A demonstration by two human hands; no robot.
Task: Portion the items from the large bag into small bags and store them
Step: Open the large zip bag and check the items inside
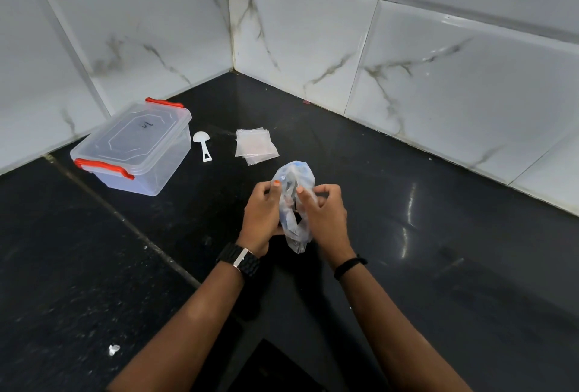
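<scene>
Our two forearms reach in from the bottom edge, a black watch (239, 258) on the left wrist and a thin black band (349, 266) on the right. Between them we hold the large bag (294, 200), a crumpled clear plastic one, just above the dark counter (438, 235). Our left hand (261, 213) grips its left side with curled fingers, and our right hand (324, 213) pinches its right side, thumb against the plastic. What the bag contains we cannot tell. Just beyond it lies a small stack of flat clear small bags (257, 146). Left of those rests a white scoop (202, 145), bowl down. Further left, near the tiled wall (125, 31), stands a clear storage box (138, 149), lid on, with red latches.
</scene>
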